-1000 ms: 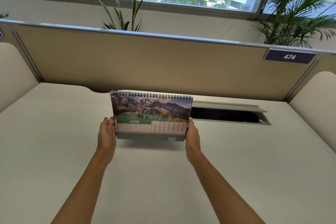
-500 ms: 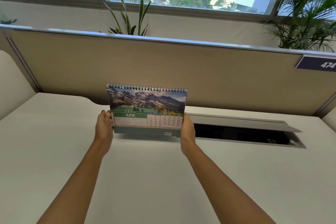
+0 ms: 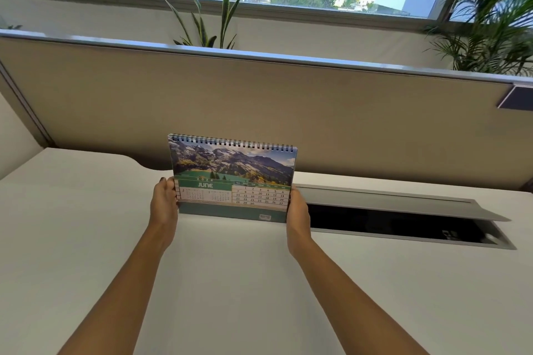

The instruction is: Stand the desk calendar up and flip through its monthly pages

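The desk calendar [image 3: 232, 179] stands upright on the white table [image 3: 86, 239], open to June, so the standing-up step looks about finished. The left hand [image 3: 164, 202] clasps its edge at 9 o'clock and the right hand [image 3: 297, 209] its edge at 3 o'clock. Flipping calls for one hand to steady the base while the other lifts the front page over the spiral binding [image 3: 233, 143]. Just beside it at 3 o'clock an open cable hatch [image 3: 403, 225] gapes; the partition [image 3: 259, 101] behind leaves room.
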`<state>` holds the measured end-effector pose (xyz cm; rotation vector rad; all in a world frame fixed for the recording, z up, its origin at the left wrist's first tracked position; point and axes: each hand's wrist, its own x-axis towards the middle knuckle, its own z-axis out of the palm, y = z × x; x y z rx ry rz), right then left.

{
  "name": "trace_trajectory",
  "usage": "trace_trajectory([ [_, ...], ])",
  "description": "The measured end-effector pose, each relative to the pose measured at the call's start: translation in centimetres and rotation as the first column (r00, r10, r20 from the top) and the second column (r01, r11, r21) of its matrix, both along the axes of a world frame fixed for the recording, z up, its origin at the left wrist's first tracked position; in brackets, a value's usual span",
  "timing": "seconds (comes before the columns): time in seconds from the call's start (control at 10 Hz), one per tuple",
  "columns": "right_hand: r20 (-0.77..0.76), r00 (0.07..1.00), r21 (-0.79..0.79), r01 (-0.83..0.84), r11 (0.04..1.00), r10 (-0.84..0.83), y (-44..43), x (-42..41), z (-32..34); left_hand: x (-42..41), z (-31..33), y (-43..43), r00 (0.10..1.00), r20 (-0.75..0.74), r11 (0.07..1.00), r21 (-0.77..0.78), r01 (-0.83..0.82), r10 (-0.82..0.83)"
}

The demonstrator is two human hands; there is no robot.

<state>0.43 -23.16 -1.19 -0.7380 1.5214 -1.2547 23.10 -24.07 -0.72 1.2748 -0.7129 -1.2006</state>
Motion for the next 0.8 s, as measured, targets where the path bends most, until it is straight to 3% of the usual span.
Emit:
trace_trajectory([
  [0.4, -0.076, 0.997, -0.162, -0.045, 0.986, 0.033, 3.1, -0.9, -1.3, -0.2, -1.5, 1.4, 0.996, 0.085, 0.999, 0.037, -0.024, 0.021],
  [0.7, -0.308, 0.95, -0.249, -0.128, 0.96, 0.046, 4.5, -1.7, -1.9, -1.4, -1.4, 3.0, 0.983, 0.15, 0.993, 0.02, -0.113, 0.109],
  [0.8, -0.386, 0.922, -0.281, -0.157, 0.947, 0.038, 5.8, -1.8, -1.7, -2.3, -1.0, 3.7, 0.938, 0.292, 0.98, -0.002, -0.198, 0.19],
])
